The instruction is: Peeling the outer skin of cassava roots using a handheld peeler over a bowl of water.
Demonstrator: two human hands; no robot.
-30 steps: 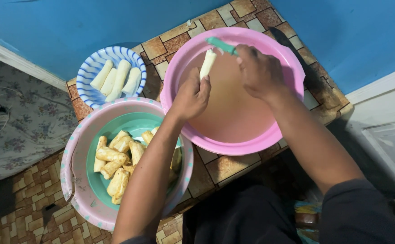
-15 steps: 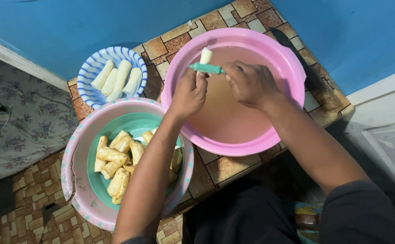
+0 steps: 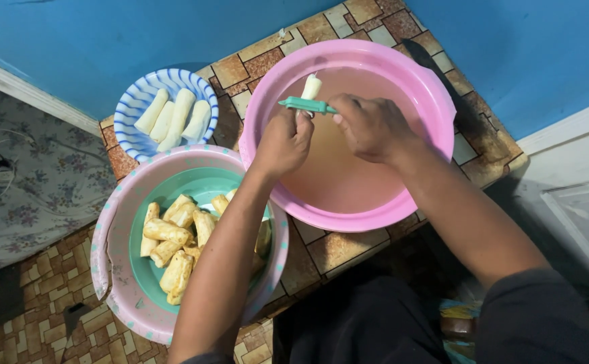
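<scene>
A blue wall is backing the tiled floor (image 3: 321,249). Over the pink basin (image 3: 436,101), the left hand (image 3: 284,141) is pinching a pale peeled root (image 3: 310,87), while the right hand (image 3: 372,125) is clamping its fingers on a green peeler (image 3: 304,104). Left of the basin, a striped bowl (image 3: 129,111) is holding peeled pieces.

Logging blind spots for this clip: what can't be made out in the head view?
- Lower part of the white piece: hidden behind the left hand.
- Green tool: its far end sits inside the right hand, so its type is unclear.
- Pieces in the teal bowl: partly covered by the left forearm.
- Person's body: cut off by the bottom edge.
</scene>
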